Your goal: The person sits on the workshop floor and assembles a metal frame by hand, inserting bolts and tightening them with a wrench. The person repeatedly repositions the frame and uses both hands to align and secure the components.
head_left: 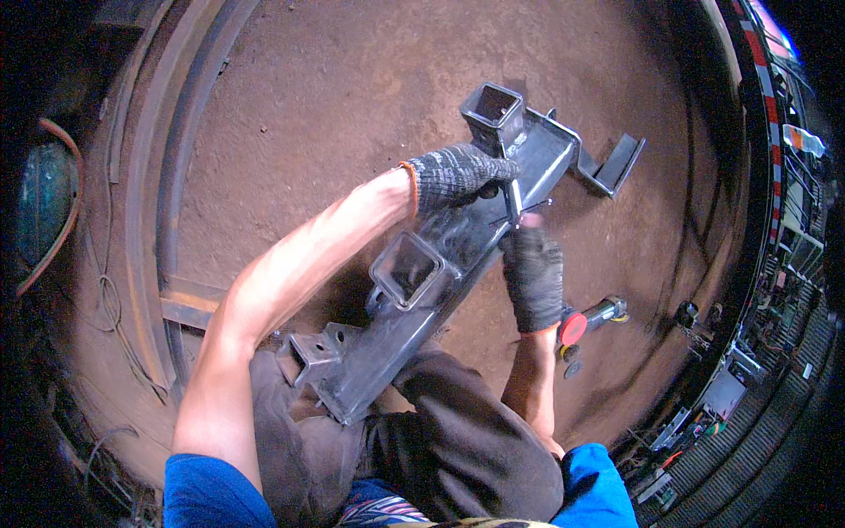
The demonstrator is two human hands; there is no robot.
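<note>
A long dark steel beam (387, 359) lies slantwise from my lap out over the dirt floor. Two square tube stubs stand on it: a near stub (408, 271) and a far stub (495, 107). My left hand (456, 179), in a grey knitted glove, is closed beside the far stub, pinching a short narrow metal piece (514, 201) against the beam. Just right of the beam's edge is my right hand (533, 280), gloved and blurred, its fingers curled. A thin dark rod shows at its thumb, but what it grips is unclear.
An angle grinder (591, 320) with a red disc lies on the floor right of my right forearm. An angled steel bracket (613, 165) juts from the beam's far end. Long steel bars (167, 114) run along the left, with a loose cable (107, 299) beside them.
</note>
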